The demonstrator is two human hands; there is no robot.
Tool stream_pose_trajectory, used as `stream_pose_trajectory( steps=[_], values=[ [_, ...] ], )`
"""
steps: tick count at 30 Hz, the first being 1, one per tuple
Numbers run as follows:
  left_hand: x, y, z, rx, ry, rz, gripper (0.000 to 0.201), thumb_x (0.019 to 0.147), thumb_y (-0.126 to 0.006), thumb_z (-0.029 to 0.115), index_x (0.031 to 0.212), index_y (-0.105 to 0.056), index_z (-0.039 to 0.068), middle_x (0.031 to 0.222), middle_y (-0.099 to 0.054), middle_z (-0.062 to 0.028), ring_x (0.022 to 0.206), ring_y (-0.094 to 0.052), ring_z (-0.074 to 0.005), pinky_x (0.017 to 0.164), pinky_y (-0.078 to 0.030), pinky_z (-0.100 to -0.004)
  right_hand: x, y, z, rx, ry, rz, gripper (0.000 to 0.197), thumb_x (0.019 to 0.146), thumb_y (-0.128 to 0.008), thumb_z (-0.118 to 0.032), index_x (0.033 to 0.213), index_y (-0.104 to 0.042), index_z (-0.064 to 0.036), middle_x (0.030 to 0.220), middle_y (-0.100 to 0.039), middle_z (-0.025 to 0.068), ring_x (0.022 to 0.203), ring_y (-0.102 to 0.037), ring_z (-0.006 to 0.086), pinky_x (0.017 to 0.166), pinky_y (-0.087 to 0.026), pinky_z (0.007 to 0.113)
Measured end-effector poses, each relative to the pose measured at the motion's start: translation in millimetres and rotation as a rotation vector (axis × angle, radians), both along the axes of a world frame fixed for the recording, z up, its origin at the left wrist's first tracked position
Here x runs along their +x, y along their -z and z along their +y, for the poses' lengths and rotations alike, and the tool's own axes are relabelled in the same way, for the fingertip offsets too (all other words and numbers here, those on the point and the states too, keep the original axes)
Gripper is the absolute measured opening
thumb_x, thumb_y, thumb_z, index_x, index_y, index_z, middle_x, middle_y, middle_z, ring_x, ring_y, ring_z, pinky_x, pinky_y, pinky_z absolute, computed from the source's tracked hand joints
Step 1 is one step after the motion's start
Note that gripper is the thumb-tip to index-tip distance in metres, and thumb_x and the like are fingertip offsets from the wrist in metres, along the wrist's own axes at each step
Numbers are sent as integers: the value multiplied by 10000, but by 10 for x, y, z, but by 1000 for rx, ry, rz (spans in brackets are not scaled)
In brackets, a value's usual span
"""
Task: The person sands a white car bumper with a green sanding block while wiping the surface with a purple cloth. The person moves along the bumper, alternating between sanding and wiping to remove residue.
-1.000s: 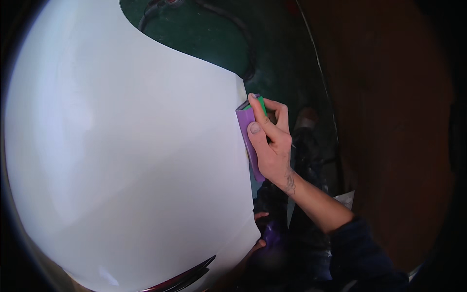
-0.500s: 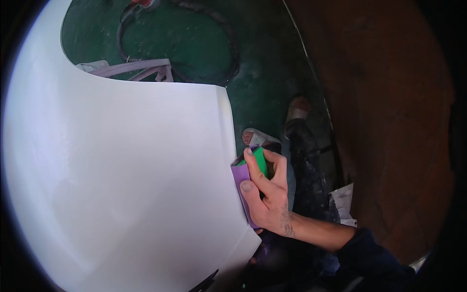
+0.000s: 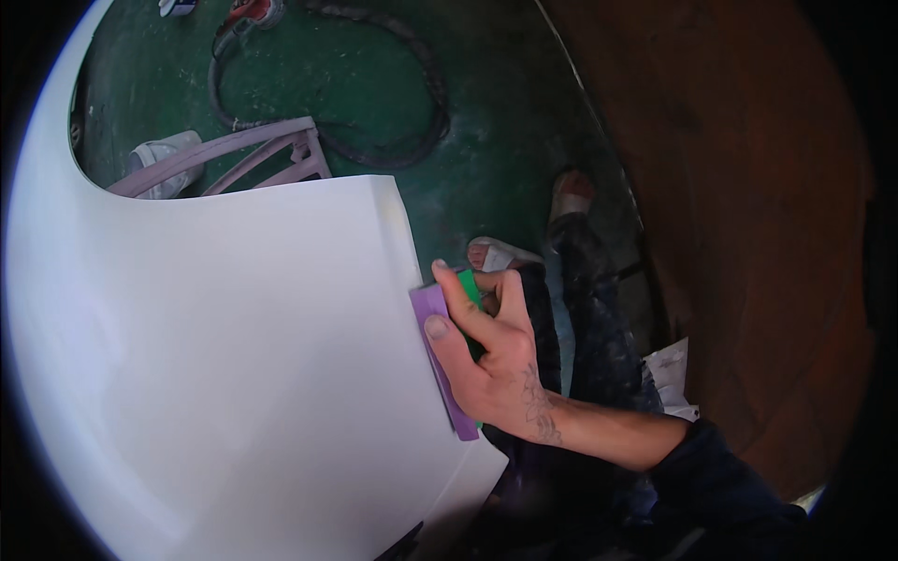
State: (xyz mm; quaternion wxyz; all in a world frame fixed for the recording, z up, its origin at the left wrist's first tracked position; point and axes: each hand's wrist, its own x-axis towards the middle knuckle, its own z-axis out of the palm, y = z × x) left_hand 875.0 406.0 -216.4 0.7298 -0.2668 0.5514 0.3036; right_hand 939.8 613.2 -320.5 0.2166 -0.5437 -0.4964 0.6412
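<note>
A large white curved panel (image 3: 253, 355), which looks like a vehicle body panel, fills the left side of the head view. My right hand (image 3: 496, 365) is closed around a sanding block (image 3: 472, 288) with a green body and purple abrasive paper wrapped over it. The purple face (image 3: 431, 304) lies along the panel's right edge. My thumb and a finger press over the block from the near side, while the other fingers curl behind it. Where block and panel meet is partly covered by the hand. My left hand does not show.
Beyond the panel, a dark hose (image 3: 435, 89) loops over the green floor (image 3: 327, 79). A mauve frame-like part (image 3: 224, 145) stands behind the panel's far edge, beside a whitish container (image 3: 168, 154). My sandalled feet (image 3: 500, 254) are below. Crumpled paper (image 3: 669, 374) lies at right, near a brown surface (image 3: 739, 234).
The sanding block and my right hand have shifted slightly left and up in the picture. The view has also moved, showing more of the mauve part; the panel edge sits further left.
</note>
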Motion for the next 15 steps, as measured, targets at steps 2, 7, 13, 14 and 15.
stream_pose_trajectory(
  steps=[2,7,13,14,15],
  values=[
    [-9,-29,-17,-2,7,12,484,946,-822,220,1352,-602,77,1039,-727,-106,968,-666,-175,873,-522,-354,-87,35,63,-15,44,-52,479,1052,-715,-127,1489,-662,61,1162,-503,138,1042,-501,183,882,-476,316],
    [-56,-95,-82,-6,23,10,441,938,-828,222,1308,-641,73,1017,-732,-102,938,-671,-173,847,-529,-353,162,-343,-340,-78,-13,-88,504,1024,-773,-180,1471,-687,35,1031,-465,106,889,-500,184,764,-479,307],
    [-50,-124,-42,-3,59,16,391,928,-835,223,1255,-687,68,989,-739,-98,902,-676,-170,814,-536,-352,-212,156,109,-282,222,-174,530,1056,-758,-337,1464,-704,-3,1015,-434,64,948,-451,175,792,-445,315],
    [-19,-182,-44,-5,60,26,382,927,-837,223,1246,-695,68,985,-740,-98,896,-677,-169,809,-538,-352,-210,125,127,-346,264,-182,537,1063,-749,-349,1471,-699,-4,1013,-433,66,955,-453,177,792,-447,316],
    [-5,-194,-46,-1,57,31,374,925,-838,224,1237,-702,67,980,-741,-97,890,-678,-169,804,-539,-352,-103,-27,-81,-186,183,-209,542,1066,-747,-342,1484,-686,-2,1010,-430,69,956,-462,178,807,-445,306]
  ],
)
